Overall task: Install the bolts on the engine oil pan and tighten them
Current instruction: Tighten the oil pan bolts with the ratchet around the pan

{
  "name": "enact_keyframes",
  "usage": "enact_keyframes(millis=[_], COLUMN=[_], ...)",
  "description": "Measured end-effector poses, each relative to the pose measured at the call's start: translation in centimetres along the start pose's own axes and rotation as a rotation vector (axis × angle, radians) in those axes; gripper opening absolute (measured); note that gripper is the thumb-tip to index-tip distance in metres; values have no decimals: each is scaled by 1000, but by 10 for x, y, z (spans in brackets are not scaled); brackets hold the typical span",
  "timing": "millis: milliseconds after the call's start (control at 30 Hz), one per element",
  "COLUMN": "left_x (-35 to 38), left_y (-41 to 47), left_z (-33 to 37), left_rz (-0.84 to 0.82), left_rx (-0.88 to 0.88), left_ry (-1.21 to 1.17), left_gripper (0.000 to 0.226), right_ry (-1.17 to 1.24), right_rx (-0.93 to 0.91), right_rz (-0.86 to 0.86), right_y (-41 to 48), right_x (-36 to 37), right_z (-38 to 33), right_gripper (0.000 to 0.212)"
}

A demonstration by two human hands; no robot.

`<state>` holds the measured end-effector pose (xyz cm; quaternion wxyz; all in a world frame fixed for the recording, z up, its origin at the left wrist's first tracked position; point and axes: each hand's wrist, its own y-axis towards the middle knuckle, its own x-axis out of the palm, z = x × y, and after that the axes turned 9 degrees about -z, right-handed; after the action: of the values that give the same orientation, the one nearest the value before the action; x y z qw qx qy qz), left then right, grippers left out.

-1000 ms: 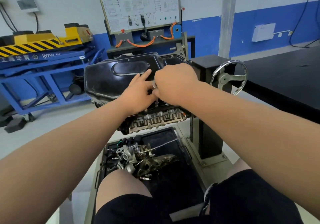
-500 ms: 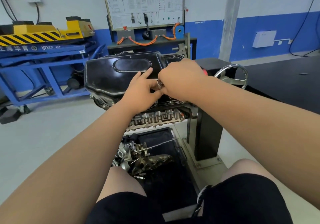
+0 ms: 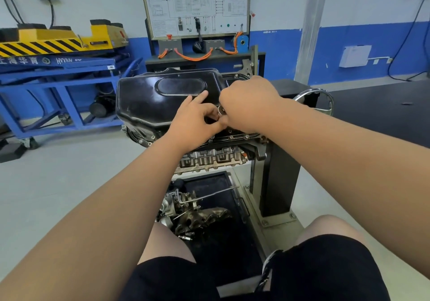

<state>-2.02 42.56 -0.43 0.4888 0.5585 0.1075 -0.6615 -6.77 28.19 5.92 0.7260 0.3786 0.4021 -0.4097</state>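
Observation:
The black oil pan (image 3: 149, 100) lies on top of the upturned engine (image 3: 209, 158) on its stand. Both hands meet at the pan's near flange. My right hand (image 3: 249, 103) is curled over a small silver round tool (image 3: 221, 110), and most of the tool is hidden under it. My left hand (image 3: 194, 120) pinches at the same tool from the left, its index finger stretched out onto the pan. Bolts (image 3: 230, 137) stand in the flange just below the hands. The bolt under the tool is hidden.
A chrome handwheel (image 3: 325, 96) sticks out of the black stand column (image 3: 279, 179) on the right. Loose engine parts (image 3: 193, 210) lie in the tray below. A blue lift cart (image 3: 60, 72) is at left, a training panel (image 3: 197, 5) behind. My knees are at the bottom edge.
Both hands stay at the same spot on the near flange around the silver tool. The view has shifted a little, and the engine now appears slightly higher and further right.

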Motion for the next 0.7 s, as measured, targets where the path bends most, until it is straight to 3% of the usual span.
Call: enact_keyframes(millis=[100,233,400,567,700], left_x=[3,0,1,7,1], left_y=[2,3,1,4,4], left_z=[1,-5,-5,-6,-8], left_rz=[47,-1,8,58,-31], left_rx=[-3,2,25,5,24], left_ry=[54,38,26,152,121], left_gripper=[29,16,7,10,19], right_ry=[90,213,20,133,368], right_rx=[61,106,29,136,233], right_rz=[70,36,-3,82,7], right_y=[-3,-4,-4,-6,-2], right_x=[8,11,4,14,18], right_z=[-6,-8,-9,-15,-15], right_gripper=[49,48,14,48,52])
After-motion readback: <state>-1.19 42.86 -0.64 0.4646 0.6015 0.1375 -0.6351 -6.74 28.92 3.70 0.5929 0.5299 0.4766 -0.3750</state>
